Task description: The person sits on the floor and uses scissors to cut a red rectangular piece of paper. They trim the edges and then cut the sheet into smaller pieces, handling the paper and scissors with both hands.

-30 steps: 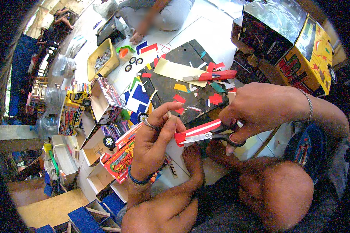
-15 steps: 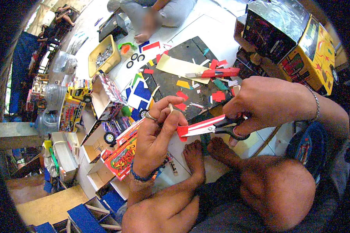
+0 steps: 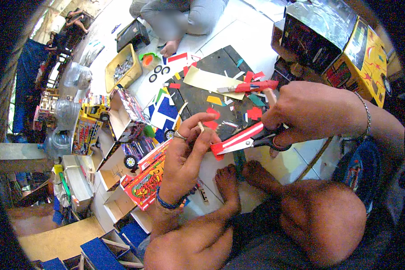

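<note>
My left hand (image 3: 184,155) pinches a small red piece of sheet (image 3: 218,152) between thumb and fingers. A short pale stick-like bit (image 3: 200,127) also shows between those fingers. In my right hand (image 3: 308,112) is a pair of scissors (image 3: 240,143) with black and red handles. The blades point left and meet the red piece right beside my left fingertips. A red and white band runs along the blades; whether it is a strip or a reflection I cannot tell. Beyond my hands, a dark board (image 3: 189,101) carries coloured scraps, a cream sheet (image 3: 211,83) and a red cutter knife (image 3: 252,86).
Toy truck bodies (image 3: 144,182) and a wheeled chassis (image 3: 132,155) crowd the left. A yellow tub (image 3: 134,74) of small parts stands farther back, near a seated person's leg (image 3: 204,18). A large black and yellow model truck (image 3: 346,49) stands at the right.
The scissors have tilted, with their handle end higher relative to the tips. Both hands still keep their hold, and the whole view has shifted slightly.
</note>
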Demonstrator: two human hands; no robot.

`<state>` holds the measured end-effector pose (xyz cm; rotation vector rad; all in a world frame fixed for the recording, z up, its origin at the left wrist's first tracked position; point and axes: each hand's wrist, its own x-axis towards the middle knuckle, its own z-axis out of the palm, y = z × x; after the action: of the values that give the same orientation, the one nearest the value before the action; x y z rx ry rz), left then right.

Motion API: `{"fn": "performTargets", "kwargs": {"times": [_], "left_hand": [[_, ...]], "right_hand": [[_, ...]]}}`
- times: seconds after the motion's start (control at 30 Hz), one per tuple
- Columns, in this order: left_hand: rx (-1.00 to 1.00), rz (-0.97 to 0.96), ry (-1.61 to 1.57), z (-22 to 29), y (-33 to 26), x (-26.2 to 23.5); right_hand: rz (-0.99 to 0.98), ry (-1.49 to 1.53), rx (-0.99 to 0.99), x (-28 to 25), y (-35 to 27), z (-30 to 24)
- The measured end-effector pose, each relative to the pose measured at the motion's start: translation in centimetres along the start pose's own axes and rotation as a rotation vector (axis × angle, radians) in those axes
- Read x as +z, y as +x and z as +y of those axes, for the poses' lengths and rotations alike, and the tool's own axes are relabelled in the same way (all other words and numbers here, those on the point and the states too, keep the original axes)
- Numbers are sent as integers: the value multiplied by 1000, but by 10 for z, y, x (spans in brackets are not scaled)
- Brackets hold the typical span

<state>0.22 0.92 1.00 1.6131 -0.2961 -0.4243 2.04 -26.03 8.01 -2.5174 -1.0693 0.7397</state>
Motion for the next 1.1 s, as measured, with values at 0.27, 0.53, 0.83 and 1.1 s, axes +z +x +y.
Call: {"fn": "performTargets", "kwargs": {"times": [0.27,0.53,0.83,1.1], "left_hand": [[96,231,-146,3,1,-8],[171,391,-335,7,4,3],[391,293,137,13,-1,9],[938,336,781,27,-10,8]], "right_hand": [[491,221,208,10,-3,14],[925,1563,-67,87,82,-12],[1055,1809,-19,74,66,-35],[1029,1779,-55,71,54,-42]]}}
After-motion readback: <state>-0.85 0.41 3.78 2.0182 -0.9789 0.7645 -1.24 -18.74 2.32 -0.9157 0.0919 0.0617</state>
